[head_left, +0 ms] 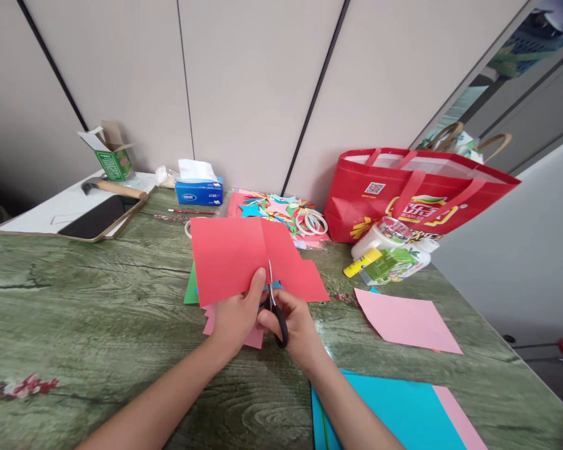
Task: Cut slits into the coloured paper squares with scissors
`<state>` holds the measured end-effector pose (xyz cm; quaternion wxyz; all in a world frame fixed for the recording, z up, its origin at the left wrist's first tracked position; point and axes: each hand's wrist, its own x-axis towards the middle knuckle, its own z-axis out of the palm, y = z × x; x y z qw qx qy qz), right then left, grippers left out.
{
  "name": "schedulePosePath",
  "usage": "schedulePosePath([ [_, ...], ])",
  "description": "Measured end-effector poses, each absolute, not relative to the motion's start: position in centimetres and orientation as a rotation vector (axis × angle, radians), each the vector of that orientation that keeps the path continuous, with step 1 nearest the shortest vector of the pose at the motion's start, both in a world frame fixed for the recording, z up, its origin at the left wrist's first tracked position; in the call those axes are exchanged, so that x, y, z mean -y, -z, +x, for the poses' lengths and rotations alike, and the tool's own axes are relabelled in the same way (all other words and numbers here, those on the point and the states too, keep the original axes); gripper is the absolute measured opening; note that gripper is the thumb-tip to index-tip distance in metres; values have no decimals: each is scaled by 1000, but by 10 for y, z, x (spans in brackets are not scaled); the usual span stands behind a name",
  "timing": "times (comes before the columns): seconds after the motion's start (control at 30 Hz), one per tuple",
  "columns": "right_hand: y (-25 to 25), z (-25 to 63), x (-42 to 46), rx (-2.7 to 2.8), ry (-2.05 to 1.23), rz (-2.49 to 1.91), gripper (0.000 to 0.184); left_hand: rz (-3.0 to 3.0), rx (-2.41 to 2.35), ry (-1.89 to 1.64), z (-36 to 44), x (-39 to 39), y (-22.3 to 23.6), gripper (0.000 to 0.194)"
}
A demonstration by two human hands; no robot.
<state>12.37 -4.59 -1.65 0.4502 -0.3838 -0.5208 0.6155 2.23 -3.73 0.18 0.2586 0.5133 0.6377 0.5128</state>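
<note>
A sheet of red paper [229, 253] is held up over the table by my left hand [237, 319], whose thumb lies on its face near the lower edge. My right hand [293, 328] grips the black handles of a pair of scissors [271, 284]. The blades reach into the red sheet, and a cut or fold line runs upward from them. The part right of the blades has a notched edge. Below the sheet, pink paper pieces [253, 339] and a green paper piece [191, 287] stick out, partly hidden.
At the back lie colourful paper cut-outs [276, 206] with white rings [311, 223]. A red bag [366, 181], a glue stick [362, 262] and pink paper [410, 319] are on the right, blue sheets [389, 409] at front right. A hammer [115, 186], phone [94, 217] and tissue pack [199, 190] stand left.
</note>
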Motion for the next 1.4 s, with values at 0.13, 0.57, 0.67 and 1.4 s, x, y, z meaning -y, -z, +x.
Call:
schedulePosePath([
  [0.13, 17, 124, 46, 1281, -1523, -961, 30, 1383, -1739, -1354, 23, 37, -4, 23],
  [0.57, 20, 124, 45, 1248, -1500, -953, 31, 1342, -1731, -1358, 24, 39, -3, 24],
  [0.67, 18, 126, 45, 1251, -1468, -949, 32, 1328, -1715, -1353, 26, 40, -3, 23],
  [1.4, 25, 128, 43, 1247, -1496, -951, 32, 1338, -1661, -1355, 26, 41, -1, 23],
])
